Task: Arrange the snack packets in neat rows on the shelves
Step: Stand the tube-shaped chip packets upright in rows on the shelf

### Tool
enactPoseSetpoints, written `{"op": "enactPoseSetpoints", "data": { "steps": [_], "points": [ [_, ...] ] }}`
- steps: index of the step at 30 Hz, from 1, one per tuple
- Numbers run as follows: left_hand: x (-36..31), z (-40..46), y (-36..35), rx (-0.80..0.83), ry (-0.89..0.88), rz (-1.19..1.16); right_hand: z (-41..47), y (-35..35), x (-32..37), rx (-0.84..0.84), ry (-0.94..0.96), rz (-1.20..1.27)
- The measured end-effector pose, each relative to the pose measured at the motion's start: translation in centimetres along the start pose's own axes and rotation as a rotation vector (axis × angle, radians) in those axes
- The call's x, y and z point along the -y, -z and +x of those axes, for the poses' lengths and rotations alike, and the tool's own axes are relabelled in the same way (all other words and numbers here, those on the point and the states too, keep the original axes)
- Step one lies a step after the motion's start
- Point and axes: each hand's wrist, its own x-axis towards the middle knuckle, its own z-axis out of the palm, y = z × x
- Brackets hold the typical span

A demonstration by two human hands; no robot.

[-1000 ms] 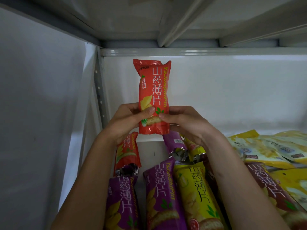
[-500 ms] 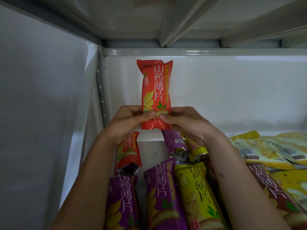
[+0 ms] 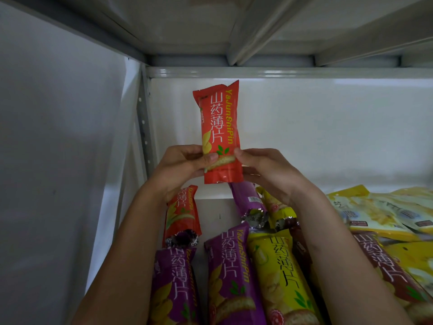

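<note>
Gripping the red snack packet [image 3: 220, 132] by its lower part, the left hand [image 3: 181, 166] and the right hand [image 3: 269, 171] hold it upright in front of the white back wall [image 3: 328, 127], above the far left part of the shelf [image 3: 218, 212]. Each thumb presses the printed front, the left thumb [image 3: 208, 158] and right thumb [image 3: 239, 152] nearly meeting, while the other fingers curl narrowly behind the packet. Compared with a second ago, the packet's top leans a little more to the right and the hands sit slightly higher. Below, a second red packet [image 3: 181, 214], purple packets [image 3: 230, 275] and a yellow packet [image 3: 281, 273] lie on the shelf, partly covered by the forearms and cut off at the near edge. More yellow packets [image 3: 375, 214] lie piled at the right, their print too blurred to read.
</note>
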Motion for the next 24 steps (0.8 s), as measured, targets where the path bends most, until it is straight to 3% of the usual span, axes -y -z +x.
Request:
{"op": "enactPoseSetpoints", "data": {
  "steps": [3,6,10,15,21,24],
  "points": [
    [0.1,-0.1,0.0,0.041,0.016,-0.023,0.2,0.0,-0.4,-0.030,0.020,-0.002],
    [0.2,0.2,-0.2,0.036,0.017,0.007,0.4,-0.3,-0.6,-0.163,0.040,-0.011],
    [-0.2,0.6,-0.7,-0.043,-0.016,0.079,0.8,-0.7,-0.8,-0.311,0.100,-0.284],
    [-0.5,0.2,-1.4,-0.107,-0.028,0.017,0.2,-1.1,0.1,-0.257,0.161,-0.339],
    [-0.5,-0.2,-0.6,0.025,0.017,-0.174,0.2,-0.5,-0.1,-0.144,0.087,-0.262],
    [-0.6,-0.2,-0.8,0.046,0.056,-0.213,0.4,-0.5,-0.5,-0.195,0.098,-0.206]
  ]
}}
